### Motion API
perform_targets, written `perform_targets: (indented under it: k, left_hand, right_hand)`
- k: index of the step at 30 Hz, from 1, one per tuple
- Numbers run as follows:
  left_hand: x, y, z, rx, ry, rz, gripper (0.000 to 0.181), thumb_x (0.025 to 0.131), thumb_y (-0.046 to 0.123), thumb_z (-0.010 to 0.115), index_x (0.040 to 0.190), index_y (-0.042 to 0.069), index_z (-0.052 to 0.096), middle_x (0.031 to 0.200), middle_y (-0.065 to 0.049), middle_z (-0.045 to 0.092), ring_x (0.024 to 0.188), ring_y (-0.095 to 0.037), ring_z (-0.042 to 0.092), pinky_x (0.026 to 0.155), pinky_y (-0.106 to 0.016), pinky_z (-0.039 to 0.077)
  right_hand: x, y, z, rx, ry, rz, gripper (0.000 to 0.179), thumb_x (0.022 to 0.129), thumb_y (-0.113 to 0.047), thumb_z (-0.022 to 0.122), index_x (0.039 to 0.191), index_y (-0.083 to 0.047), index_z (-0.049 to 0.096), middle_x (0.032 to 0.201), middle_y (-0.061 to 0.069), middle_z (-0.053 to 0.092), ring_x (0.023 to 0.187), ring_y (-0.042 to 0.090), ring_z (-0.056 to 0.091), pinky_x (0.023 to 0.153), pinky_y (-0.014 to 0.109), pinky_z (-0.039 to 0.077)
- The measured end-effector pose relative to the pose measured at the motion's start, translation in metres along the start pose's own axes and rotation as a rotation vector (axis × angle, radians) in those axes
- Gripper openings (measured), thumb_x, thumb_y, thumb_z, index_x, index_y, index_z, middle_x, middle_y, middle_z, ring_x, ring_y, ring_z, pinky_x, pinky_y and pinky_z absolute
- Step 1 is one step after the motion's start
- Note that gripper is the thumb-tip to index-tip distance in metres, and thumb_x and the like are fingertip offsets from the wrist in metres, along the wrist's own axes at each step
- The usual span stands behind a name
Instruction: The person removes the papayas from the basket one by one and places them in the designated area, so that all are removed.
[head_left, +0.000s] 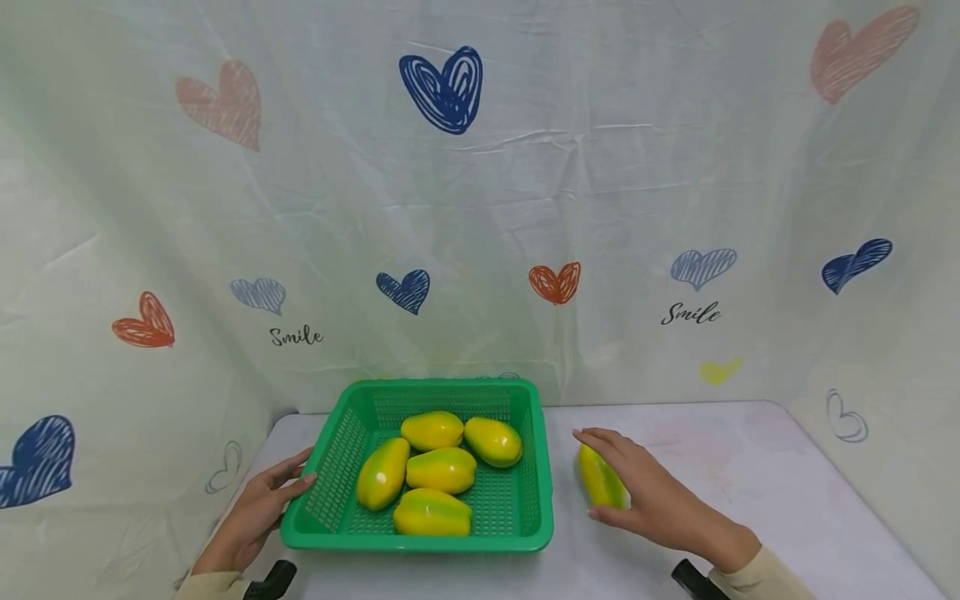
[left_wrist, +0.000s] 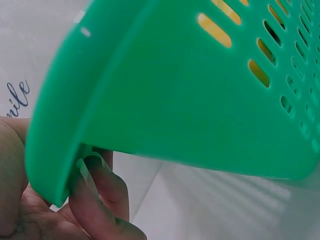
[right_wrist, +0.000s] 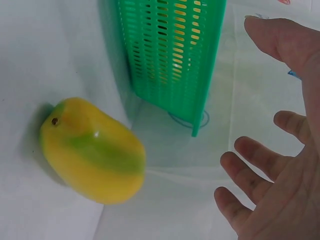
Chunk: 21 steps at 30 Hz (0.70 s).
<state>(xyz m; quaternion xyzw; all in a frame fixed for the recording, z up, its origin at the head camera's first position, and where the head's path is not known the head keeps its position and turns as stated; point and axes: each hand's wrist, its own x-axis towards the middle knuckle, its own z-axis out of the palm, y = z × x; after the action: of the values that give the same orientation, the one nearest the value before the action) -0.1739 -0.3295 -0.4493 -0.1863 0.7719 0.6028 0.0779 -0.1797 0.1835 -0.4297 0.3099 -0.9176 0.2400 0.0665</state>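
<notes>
A green plastic basket (head_left: 420, 543) with slotted walls stands on the table, several yellow-green papayas (head_left: 441, 471) lying inside. At its left side my left hand (head_left: 255, 510) grips the rim; the left wrist view shows fingers (left_wrist: 97, 200) curled under the edge of the basket (left_wrist: 150, 100). To the right of the basket, one more papaya (head_left: 597, 479) lies on the table. My right hand (head_left: 656, 492) is over it, partly covering it in the head view. In the right wrist view that hand (right_wrist: 277, 185) has spread fingers, apart from the papaya (right_wrist: 95, 152).
The table (head_left: 720, 450) has a whitish cover and ends at a rounded back right corner. Behind and to both sides hangs a pale curtain (head_left: 487, 200) printed with hearts and the word Smile. Dark wrist camera mounts (head_left: 693, 579) sit near both sleeves.
</notes>
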Motion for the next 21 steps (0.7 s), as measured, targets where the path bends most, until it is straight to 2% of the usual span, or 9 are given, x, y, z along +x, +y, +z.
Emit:
perform_targets:
  k: [12,21]
  left_hand:
    - [0.001,-0.002,0.000,0.003,0.000,0.026,0.069,0.087,0.028,0.066,0.144,0.007,0.033,0.128,-0.021,0.038,0.083,-0.019,0.059,0.070,-0.037,0.050]
    - [-0.001,-0.002,0.001,0.008,0.013,0.013,0.069,0.086,0.029,0.066,0.143,0.006,0.034,0.127,-0.022,0.037,0.082,-0.019,0.059,0.069,-0.037,0.050]
  right_hand:
    - [0.005,-0.010,-0.001,-0.001,-0.015,-0.036,0.083,0.076,-0.067,0.057,0.145,-0.034,0.025,0.143,-0.015,0.030,0.125,0.010,0.035,0.096,0.042,0.040]
    - [0.008,-0.019,-0.001,0.006,-0.038,-0.083,0.083,0.079,-0.044,0.071,0.146,-0.029,0.025,0.144,-0.011,0.030,0.125,0.014,0.036,0.096,0.044,0.039]
